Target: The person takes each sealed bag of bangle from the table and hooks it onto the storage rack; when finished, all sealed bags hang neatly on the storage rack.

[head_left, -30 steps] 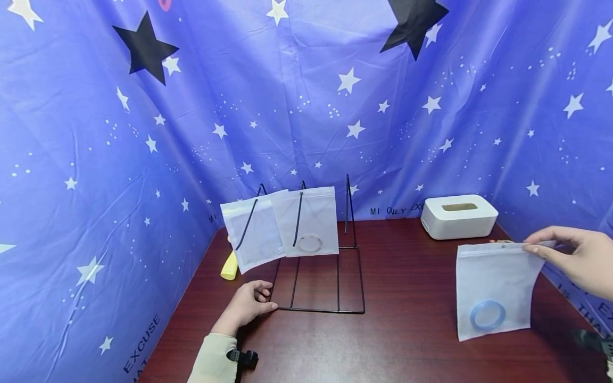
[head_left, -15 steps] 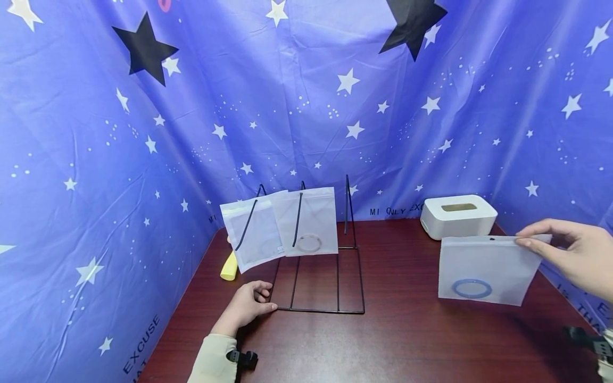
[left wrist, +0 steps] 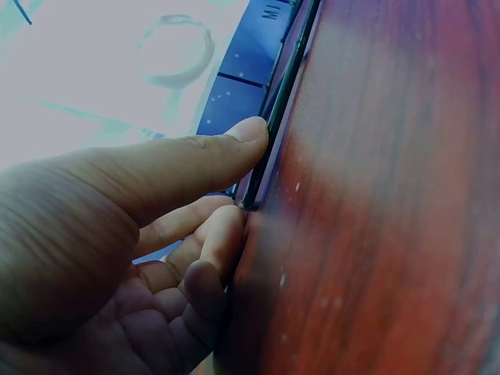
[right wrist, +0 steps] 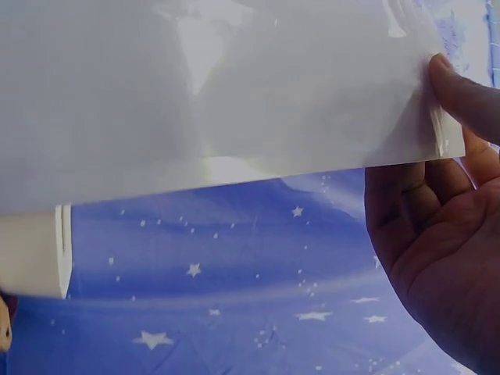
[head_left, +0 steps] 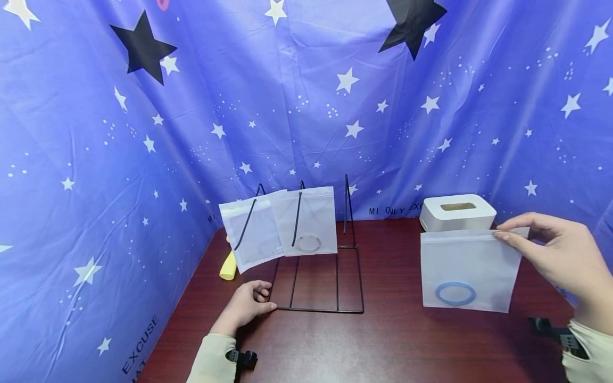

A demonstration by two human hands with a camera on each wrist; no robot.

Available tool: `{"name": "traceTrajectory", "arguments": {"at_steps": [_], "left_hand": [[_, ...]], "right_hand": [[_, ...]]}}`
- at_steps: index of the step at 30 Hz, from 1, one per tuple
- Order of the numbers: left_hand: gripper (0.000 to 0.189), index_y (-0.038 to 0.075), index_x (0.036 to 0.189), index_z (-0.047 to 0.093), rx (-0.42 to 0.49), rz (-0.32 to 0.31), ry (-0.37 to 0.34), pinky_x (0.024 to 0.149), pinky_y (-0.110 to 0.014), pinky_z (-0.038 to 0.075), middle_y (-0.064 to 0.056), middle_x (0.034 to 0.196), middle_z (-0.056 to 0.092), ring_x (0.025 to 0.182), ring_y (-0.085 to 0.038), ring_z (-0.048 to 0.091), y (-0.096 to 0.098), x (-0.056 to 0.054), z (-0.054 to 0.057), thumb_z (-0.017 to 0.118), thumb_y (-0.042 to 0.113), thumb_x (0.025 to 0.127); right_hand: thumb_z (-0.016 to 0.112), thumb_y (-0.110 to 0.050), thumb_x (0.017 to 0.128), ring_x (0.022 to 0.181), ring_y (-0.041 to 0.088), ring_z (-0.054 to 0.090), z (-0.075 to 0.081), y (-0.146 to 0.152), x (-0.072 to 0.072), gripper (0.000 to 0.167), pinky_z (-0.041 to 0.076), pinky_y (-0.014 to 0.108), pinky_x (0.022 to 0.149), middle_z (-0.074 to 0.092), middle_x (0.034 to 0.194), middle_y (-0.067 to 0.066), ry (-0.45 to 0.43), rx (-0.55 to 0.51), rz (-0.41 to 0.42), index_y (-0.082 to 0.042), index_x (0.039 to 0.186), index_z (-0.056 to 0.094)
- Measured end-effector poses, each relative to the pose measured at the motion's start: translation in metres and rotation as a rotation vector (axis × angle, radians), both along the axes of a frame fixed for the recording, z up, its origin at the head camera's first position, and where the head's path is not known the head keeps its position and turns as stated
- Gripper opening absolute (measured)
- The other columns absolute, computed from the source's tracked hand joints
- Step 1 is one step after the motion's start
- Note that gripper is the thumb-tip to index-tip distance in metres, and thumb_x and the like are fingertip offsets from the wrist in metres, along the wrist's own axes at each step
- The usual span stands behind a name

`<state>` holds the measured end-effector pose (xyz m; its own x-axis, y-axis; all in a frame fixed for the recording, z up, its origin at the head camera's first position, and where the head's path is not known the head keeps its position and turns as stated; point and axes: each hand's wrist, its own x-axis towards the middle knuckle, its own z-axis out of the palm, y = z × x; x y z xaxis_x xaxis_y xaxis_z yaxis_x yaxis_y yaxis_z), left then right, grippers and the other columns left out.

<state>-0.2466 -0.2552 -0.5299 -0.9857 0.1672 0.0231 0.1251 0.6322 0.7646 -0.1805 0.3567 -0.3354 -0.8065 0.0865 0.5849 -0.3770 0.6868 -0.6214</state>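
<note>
My right hand (head_left: 557,250) pinches the top edge of a frosted zip bag (head_left: 466,263) near its upper right corner. Inside that bag a blue ring-shaped bangle (head_left: 455,293) shows low down. My left hand (head_left: 246,303) holds the front left corner of a black wire display rack (head_left: 321,309), thumb on the wire and fingers curled beneath in the left wrist view. From the rack's left prong hangs one frosted bag (head_left: 254,234), tilted; from its middle prong hangs another bag (head_left: 313,221) with a pale bangle (head_left: 308,243) inside. The right prong (head_left: 346,213) bears nothing.
A white tissue box (head_left: 457,213) stands at the back right, just behind the held bag. Something yellow (head_left: 229,267) lies left of the rack, partly hidden by the hanging bag. Starry blue cloth (head_left: 287,96) walls the dark red table (head_left: 392,346) at the back and sides.
My right hand has moved left with the blue-bangle bag, which now overlaps the tissue box's lower part. My left hand and the rack stay in place.
</note>
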Motion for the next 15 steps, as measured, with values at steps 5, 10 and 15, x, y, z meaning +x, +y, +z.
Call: {"name": "traceTrajectory", "arguments": {"at_steps": [5,10,15], "left_hand": [[0.054,0.003,0.125,0.071,-0.010,-0.003,0.016,0.069,-0.031,0.052,-0.001,0.098,0.066,0.086,-0.016,0.062,-0.001,-0.001,0.000,0.095,0.017,0.078],[0.054,0.003,0.125,0.071,-0.003,-0.003,0.010,0.070,-0.032,0.052,0.000,0.098,0.066,0.086,-0.016,0.062,0.000,-0.001,-0.001,0.095,0.017,0.078],[0.054,0.004,0.125,0.071,-0.006,-0.003,0.014,0.070,-0.032,0.052,0.000,0.098,0.066,0.086,-0.016,0.062,0.000,-0.002,-0.001,0.095,0.017,0.078]], "right_hand": [[0.085,0.001,0.086,0.057,0.004,0.051,0.002,-0.012,-0.005,0.013,0.034,0.026,0.048,0.073,0.074,-0.010,0.076,-0.061,0.059,-0.008,0.094,0.080],[0.083,0.006,0.085,0.056,0.004,0.052,0.005,-0.025,-0.008,0.014,0.035,0.026,0.046,0.072,0.072,-0.008,0.119,-0.114,0.081,-0.002,0.095,0.079],[0.081,0.013,0.083,0.056,0.006,0.051,0.009,-0.035,-0.010,0.015,0.036,0.025,0.046,0.068,0.069,-0.004,0.153,-0.168,0.121,0.004,0.095,0.077]]}}
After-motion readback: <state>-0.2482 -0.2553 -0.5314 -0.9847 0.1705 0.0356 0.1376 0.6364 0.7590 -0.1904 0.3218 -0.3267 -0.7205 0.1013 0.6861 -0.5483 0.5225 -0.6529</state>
